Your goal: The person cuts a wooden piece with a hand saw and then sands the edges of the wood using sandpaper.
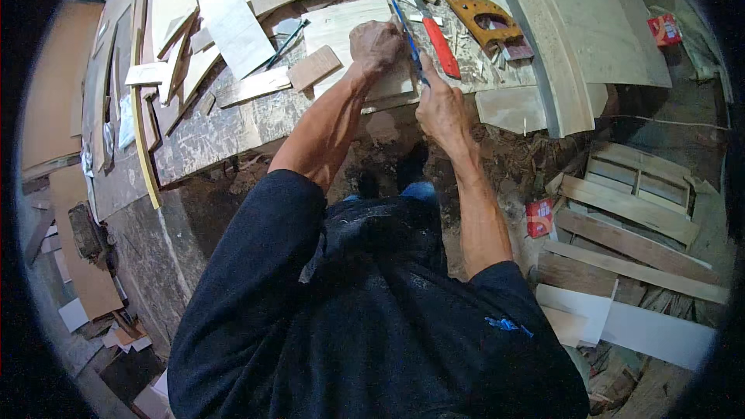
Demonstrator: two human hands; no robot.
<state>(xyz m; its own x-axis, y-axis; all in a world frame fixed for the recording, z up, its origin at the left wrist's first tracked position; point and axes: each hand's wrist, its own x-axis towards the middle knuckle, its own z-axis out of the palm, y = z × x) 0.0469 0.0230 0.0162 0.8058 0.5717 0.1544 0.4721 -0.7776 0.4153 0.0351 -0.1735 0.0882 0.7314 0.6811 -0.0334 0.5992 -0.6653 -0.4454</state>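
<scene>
My right hand (445, 114) is wrapped round the near end of a long, thin blue hand tool (409, 40), whose exact kind I cannot make out. The tool points away from me, passing close by my left hand (377, 45). That left hand is closed in a fist over a pale wooden board (341, 25); whatever its fingers hold is hidden. A small tan wood block (313, 67) lies left of the left wrist. Just right of the blue tool rests a red-handled tool (441, 47), and beyond it a handsaw (483, 22) with a yellow-brown wooden handle.
Wood strips and a pale panel (239, 31) cover the left of the scuffed workbench (209, 136). A thin dark tool (288, 43) lies among them. Large curved sheets (590, 23) stand at the right. Offcuts (628, 213) and a red box (538, 218) lie low at right.
</scene>
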